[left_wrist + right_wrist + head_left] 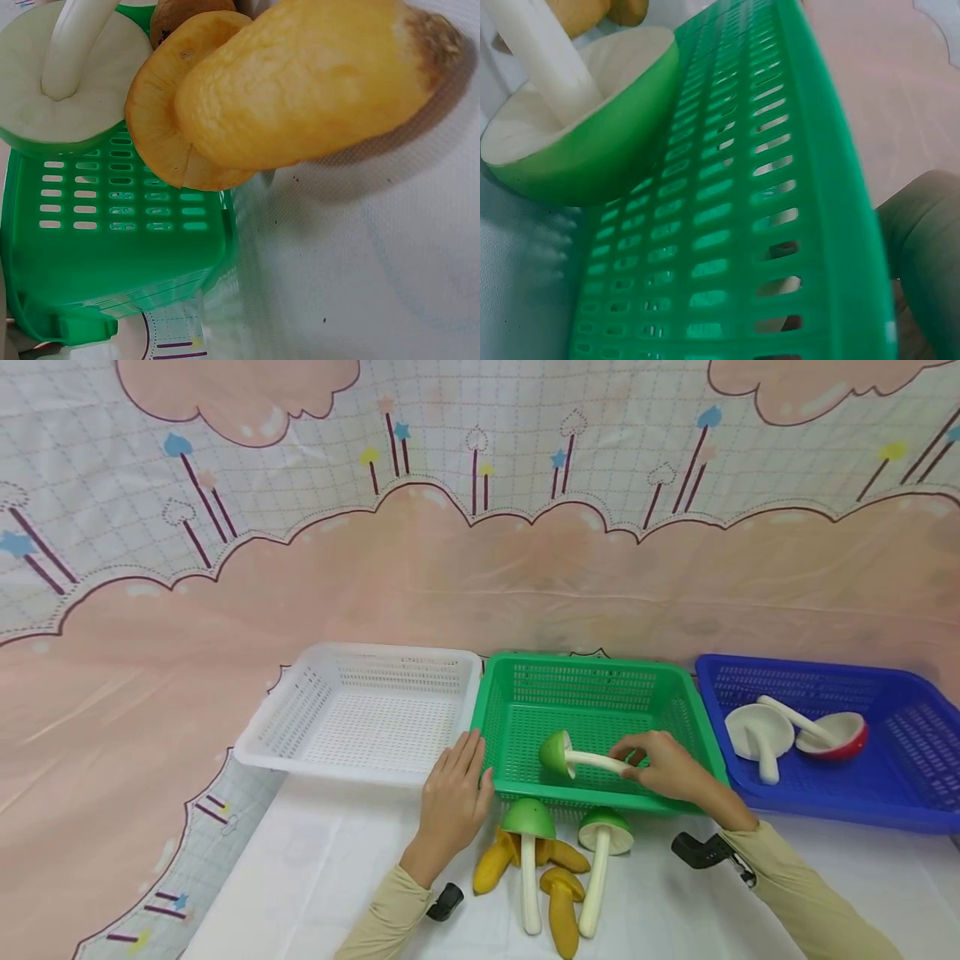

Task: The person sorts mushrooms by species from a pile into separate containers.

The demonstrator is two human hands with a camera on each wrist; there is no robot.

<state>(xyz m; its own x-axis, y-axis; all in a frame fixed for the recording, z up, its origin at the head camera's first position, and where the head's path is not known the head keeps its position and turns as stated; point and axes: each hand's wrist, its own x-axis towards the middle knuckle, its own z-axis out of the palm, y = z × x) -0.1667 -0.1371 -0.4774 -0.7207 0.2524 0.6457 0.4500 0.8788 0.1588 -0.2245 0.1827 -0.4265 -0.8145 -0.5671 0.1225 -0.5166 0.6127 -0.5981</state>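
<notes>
My right hand [663, 767] pinches the white stem end of a green-capped toy mushroom [557, 753], which lies sideways within the green basket [491, 710]. My left hand [453, 789] is flat with straight fingers by the basket's front left corner, near the white basket. In front of the green basket, two more green-capped mushrooms [529, 881] [597, 877] lie among several yellow-brown mushrooms [564, 914]. The left wrist view shows a yellow mushroom [300, 90] close up beside the basket wall. A green cap [607, 142] leans by that wall in the right wrist view.
To the left stands a white basket [300, 764]. On the right, a blue basket [840, 806] holds a white-stemmed mushroom with a pale underside [757, 735] and a red-capped mushroom [843, 739]. A white cloth [315, 860] covers the table; a printed curtain [450, 577] hangs behind.
</notes>
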